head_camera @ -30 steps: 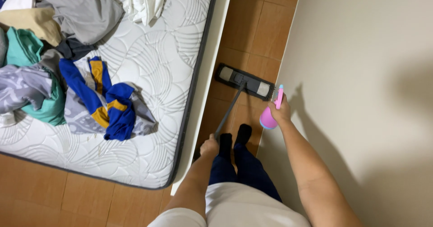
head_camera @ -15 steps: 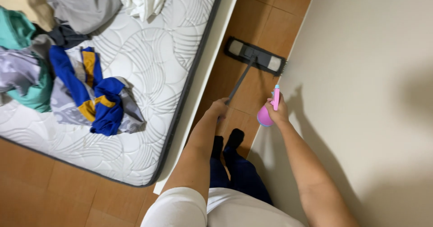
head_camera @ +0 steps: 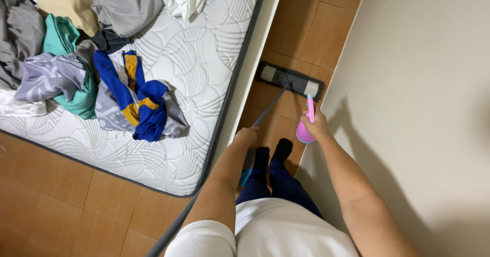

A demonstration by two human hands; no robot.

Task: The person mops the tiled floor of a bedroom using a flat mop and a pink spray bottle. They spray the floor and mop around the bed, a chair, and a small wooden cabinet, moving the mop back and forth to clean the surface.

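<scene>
**Mop and spray in the gap by the bed**

We stand in the narrow strip of floor [head_camera: 306, 27] between the mattress [head_camera: 194, 83] and the wall [head_camera: 423, 83]. Our left hand [head_camera: 247, 136] is clenched around the mop handle [head_camera: 269, 106], angled so the flat mop head [head_camera: 289, 80] lies crosswise on the boards ahead of our feet. Our right hand [head_camera: 316, 125] grips a pink spray bottle [head_camera: 307, 124], nozzle pointing at the mop head. Clothes [head_camera: 87, 58] lie heaped on the mattress, well apart.
</scene>
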